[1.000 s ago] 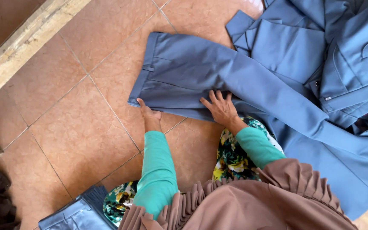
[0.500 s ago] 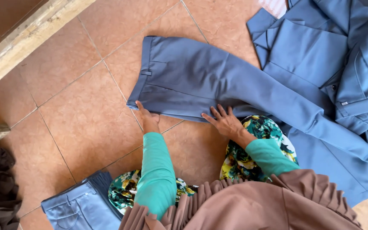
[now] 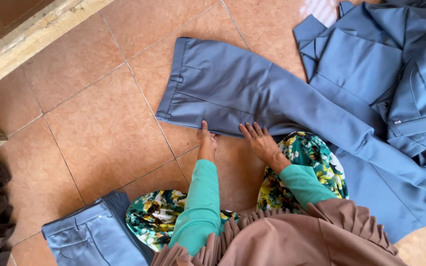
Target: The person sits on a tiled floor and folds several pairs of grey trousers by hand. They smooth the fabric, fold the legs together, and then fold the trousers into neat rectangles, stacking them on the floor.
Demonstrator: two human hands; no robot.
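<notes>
on tiled floor (image 3: 99,133), hands (image 3: 232,140) flattening smooth trousers (image 3: 232,88)

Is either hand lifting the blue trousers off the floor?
No: both the left hand and right hand press flat on the blue trousers, spread on the tiled floor.

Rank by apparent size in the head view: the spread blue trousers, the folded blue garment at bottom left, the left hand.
1. Spread blue trousers
2. Folded blue garment, partly cut off by the frame
3. Left hand
</notes>
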